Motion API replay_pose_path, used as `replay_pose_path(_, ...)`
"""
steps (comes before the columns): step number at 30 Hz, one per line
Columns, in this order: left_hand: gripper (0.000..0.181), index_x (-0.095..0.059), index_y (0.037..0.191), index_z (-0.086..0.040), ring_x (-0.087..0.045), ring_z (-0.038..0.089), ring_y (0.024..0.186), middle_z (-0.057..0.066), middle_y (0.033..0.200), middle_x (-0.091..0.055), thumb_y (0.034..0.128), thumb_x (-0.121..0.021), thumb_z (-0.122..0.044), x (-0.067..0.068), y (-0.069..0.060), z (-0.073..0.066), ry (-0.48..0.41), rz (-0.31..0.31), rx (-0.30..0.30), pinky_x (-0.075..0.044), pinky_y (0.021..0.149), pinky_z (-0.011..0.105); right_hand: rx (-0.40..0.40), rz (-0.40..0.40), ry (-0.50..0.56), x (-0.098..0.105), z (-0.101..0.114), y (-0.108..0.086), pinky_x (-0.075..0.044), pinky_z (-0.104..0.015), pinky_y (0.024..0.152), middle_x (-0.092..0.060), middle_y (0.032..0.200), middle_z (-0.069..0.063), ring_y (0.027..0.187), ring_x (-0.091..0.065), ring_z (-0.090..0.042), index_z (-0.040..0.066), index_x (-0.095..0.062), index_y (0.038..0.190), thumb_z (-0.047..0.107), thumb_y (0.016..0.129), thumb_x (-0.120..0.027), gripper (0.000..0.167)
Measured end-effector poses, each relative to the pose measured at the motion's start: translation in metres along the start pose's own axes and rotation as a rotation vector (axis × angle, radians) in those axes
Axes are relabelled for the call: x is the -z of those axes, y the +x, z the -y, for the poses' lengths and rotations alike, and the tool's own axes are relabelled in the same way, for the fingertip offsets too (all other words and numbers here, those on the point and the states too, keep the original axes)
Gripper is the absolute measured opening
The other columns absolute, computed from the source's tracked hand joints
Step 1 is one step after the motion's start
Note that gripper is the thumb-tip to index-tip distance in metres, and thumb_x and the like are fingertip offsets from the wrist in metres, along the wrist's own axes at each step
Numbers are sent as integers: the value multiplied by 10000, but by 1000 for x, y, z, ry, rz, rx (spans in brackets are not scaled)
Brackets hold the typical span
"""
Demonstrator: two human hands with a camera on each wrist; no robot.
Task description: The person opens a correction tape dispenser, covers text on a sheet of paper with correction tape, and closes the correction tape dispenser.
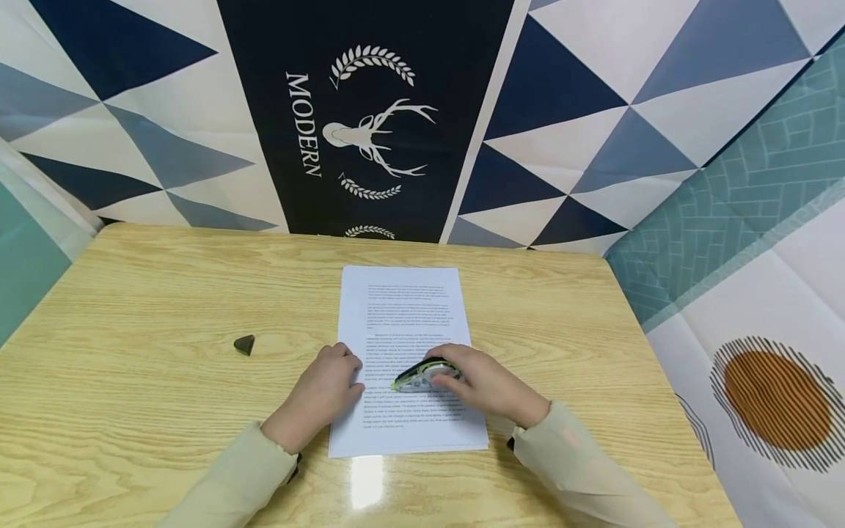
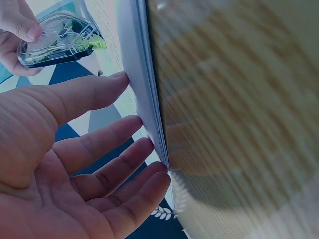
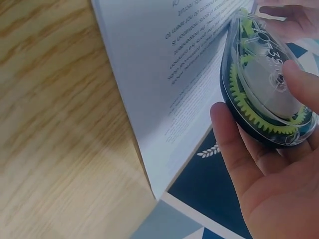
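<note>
A stack of printed paper sheets lies on the table in the head view. My right hand holds a clear and black correction tape dispenser between thumb and fingers, over the lower half of the top page. Green gears show through its casing in the right wrist view, where the dispenser is close up. Its light-green tip points left at the printed lines; whether it touches the paper I cannot tell. My left hand rests at the stack's left edge, its fingertips touching the paper with fingers loosely extended.
A small dark, wedge-shaped piece lies on the wooden table, left of the paper. Behind the table hangs a patterned cloth with triangles and a deer head; another patterned cloth borders the right side.
</note>
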State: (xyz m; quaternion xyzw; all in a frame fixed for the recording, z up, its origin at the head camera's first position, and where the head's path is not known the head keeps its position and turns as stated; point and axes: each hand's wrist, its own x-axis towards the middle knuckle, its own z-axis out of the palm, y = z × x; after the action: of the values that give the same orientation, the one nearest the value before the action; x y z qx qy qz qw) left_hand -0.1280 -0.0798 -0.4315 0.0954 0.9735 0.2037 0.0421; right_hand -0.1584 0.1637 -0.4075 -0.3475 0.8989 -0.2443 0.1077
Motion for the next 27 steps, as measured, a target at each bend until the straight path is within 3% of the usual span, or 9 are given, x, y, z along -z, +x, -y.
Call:
replay_pose_path(13,277,-677,1005,42,-514,235,870,107,956,-599,792,-718,-130,-1,0,1,-1,1,-2,-472,770,340,32,-6,-107,0,6,0,-499,-362,875,-630,1145,-78,1037,-609,-183,48,-557,1212,222,924,-577,337)
replay_pose_path(22,283,-677,1008,42,-512,239,874,109,963,-600,787,-720,-129,-1,0,1,-4,0,1,-471,775,344,31,11,-194,1,10,1,-496,-363,902,-626,1162,-100,1076,-603,-212,36,-552,1225,239,937,-556,351)
replay_pose_path(27,286,-676,1010,44,-509,239,873,107,961,-598,784,-722,-126,-1,0,1,-10,0,2,-470,773,342,73,-5,-250,2,14,2,-507,-340,871,-642,1116,-88,1029,-614,-192,31,-574,1193,226,933,-566,325)
